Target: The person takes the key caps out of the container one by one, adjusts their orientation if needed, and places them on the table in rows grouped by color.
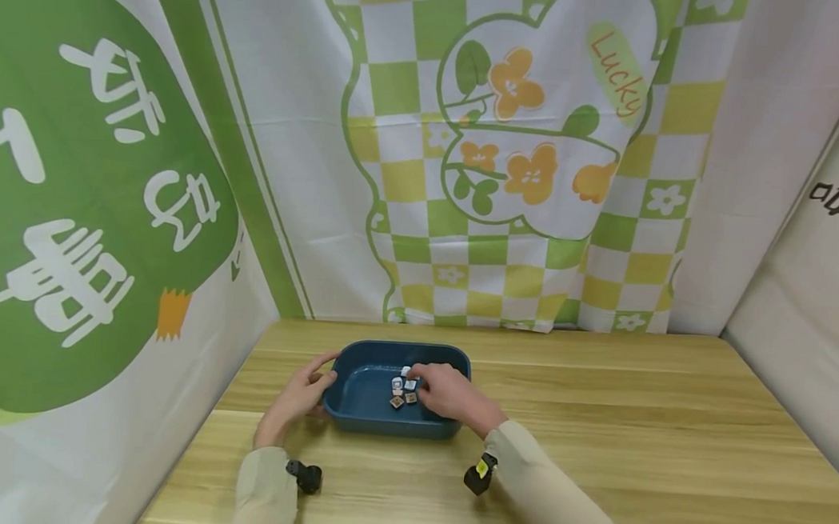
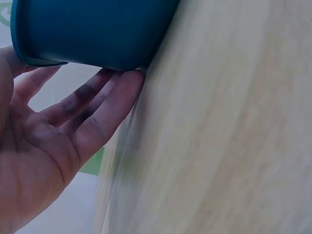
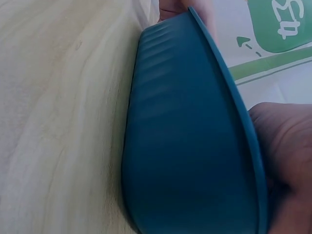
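Note:
A dark blue oblong tub [image 1: 362, 424] sits on the wooden table. My left hand [image 1: 303, 389] holds its left end, thumb at the rim; in the left wrist view the fingers [image 2: 105, 114] of that hand lie against the tub's outer side, low by the table. Inside, right of the middle, lie several small square blocks [image 1: 396, 402], some white with blue marks, others brownish. My right hand [image 1: 447, 392] reaches in over the right rim, index fingertip at a white block [image 1: 406, 371] and thumb lower down, apart from it. In the right wrist view the tub's wall hides its fingertips.
The light wooden table [image 1: 595, 449] stretches to the right and in front of the tub. Behind it hangs a checked green and yellow curtain [image 1: 410, 173]; printed cloths [image 1: 106, 195] close off both sides.

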`<state>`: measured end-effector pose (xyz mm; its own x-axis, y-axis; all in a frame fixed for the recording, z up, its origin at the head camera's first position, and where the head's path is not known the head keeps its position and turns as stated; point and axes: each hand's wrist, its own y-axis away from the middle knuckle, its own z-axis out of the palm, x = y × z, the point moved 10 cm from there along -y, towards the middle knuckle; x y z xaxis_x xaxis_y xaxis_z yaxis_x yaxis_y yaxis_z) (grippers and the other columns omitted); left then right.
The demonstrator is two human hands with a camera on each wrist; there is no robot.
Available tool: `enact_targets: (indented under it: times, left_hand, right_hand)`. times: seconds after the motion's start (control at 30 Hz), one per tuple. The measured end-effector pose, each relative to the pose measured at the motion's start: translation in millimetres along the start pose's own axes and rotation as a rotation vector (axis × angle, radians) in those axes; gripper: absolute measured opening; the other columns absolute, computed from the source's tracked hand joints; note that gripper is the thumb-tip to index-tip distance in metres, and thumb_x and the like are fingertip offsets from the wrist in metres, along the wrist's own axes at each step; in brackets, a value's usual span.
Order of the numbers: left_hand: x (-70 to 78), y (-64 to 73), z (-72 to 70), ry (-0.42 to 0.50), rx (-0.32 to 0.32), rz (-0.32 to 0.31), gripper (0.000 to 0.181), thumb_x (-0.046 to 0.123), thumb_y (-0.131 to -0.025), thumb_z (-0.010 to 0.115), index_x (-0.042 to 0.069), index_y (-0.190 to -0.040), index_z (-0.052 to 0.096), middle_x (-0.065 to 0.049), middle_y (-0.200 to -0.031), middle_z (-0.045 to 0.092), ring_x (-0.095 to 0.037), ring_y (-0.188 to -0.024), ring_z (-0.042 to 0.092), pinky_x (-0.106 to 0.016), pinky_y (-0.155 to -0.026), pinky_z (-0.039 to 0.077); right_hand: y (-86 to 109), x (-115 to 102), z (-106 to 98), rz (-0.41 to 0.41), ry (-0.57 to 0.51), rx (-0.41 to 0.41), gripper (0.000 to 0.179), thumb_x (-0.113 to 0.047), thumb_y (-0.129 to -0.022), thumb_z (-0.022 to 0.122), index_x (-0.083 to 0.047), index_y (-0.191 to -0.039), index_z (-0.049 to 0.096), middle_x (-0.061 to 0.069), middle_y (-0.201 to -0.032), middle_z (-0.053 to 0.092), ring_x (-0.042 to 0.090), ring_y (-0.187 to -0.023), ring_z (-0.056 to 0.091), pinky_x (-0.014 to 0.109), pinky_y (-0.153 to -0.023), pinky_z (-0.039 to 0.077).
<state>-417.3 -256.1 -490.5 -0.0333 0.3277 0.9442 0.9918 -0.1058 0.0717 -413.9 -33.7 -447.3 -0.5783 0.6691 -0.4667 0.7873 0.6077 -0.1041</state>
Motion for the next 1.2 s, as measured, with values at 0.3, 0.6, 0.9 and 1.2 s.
enact_targets:
  times: [0.3,0.6,0.9,1.2]
  left_hand:
    - [6.3,3.2,1.8,-0.005,-0.01,-0.004,0.049,0.02,-0.106,0.044,0.019,-0.154,0.033,-0.036,-0.131,0.051,-0.027,-0.063,0.068,-0.051,-0.063,0.059]
    - [28.6,19.0,5.3,0.0,-0.03,-0.004,0.05,0.017,-0.105,0.045,0.015,-0.153,0.033,-0.038,-0.128,0.053,-0.027,-0.067,0.069,-0.055,-0.068,0.058]
    - [5.3,2.0,3.3,-0.013,-0.018,0.009,0.05,0.02,-0.106,0.044,0.018,-0.154,0.032,-0.037,-0.128,0.052,-0.027,-0.068,0.07,-0.052,-0.065,0.059]
    - [-2.7,-3.5,1.6,-0.017,-0.013,0.011,0.049,0.024,-0.106,0.044,0.026,-0.153,0.033,-0.034,-0.134,0.051,-0.027,-0.067,0.07,-0.045,-0.061,0.06]
  right_hand:
    - [-14.0,7,9,0.042,-0.006,-0.037,0.035,0.0,-0.095,0.051,-0.011,-0.125,0.065,0.009,-0.105,0.071,0.01,-0.059,0.047,0.022,-0.054,0.034]
    - [-27.9,21,21,0.123,-0.026,-0.071,0.036,0.0,-0.095,0.051,-0.015,-0.123,0.067,0.01,-0.123,0.067,0.013,-0.071,0.052,0.024,-0.059,0.038]
    - [-30.9,27,29,0.17,-0.047,-0.103,0.04,0.001,-0.092,0.054,-0.017,-0.125,0.067,0.009,-0.133,0.063,0.013,-0.07,0.05,0.024,-0.06,0.037]
    - [-37.4,32,34,0.193,0.012,-0.134,0.037,-0.005,-0.092,0.06,-0.02,-0.125,0.067,0.007,-0.128,0.065,0.016,-0.093,0.061,0.028,-0.076,0.05]
